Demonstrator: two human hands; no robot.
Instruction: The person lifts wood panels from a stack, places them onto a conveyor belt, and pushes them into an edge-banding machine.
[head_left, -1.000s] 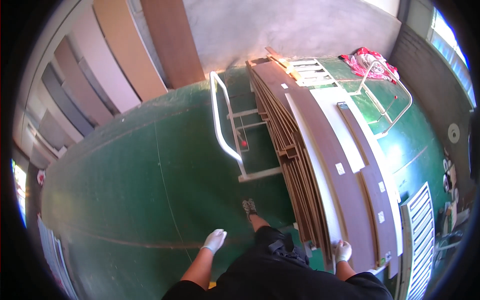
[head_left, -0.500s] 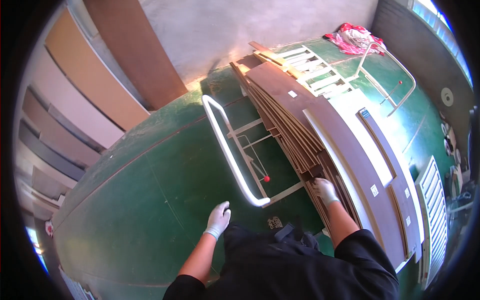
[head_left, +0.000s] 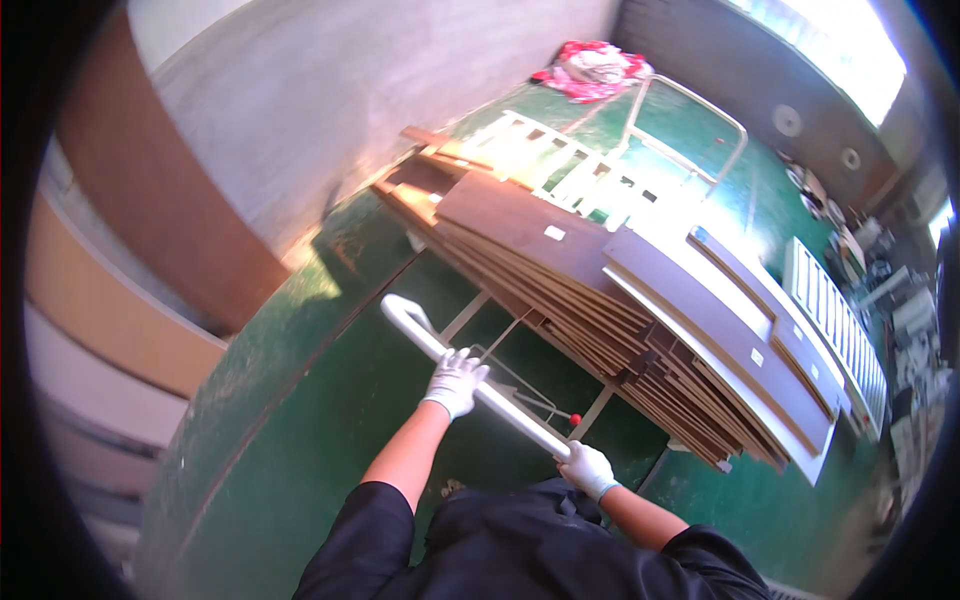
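Observation:
A white tubular push handle [head_left: 525, 422] of a cart frame slants across the floor in front of me. My left hand [head_left: 455, 385], in a white glove, is closed over the middle of the bar. Gloved as well, my right hand [head_left: 587, 470] wraps round its lower right end. A red ball knob [head_left: 575, 420] on a thin rod sits just beyond that end. Past the handle lies a fanned stack of brown boards [head_left: 540, 225], with a few paler panels [head_left: 690, 290] on its right part. The cart's bed is mostly hidden under the boards.
A second tubular handle [head_left: 690, 92] rises behind the stack, near a white slatted panel [head_left: 560, 160]. Another slatted panel [head_left: 838, 320] stands at the right. Tall boards [head_left: 170, 170] lean on the left wall. A red and white cloth heap [head_left: 595, 68] lies far back.
My left hand has reached forward onto the handle. My right hand has left the board stack's edge and taken the handle's lower end. The view has turned to the right.

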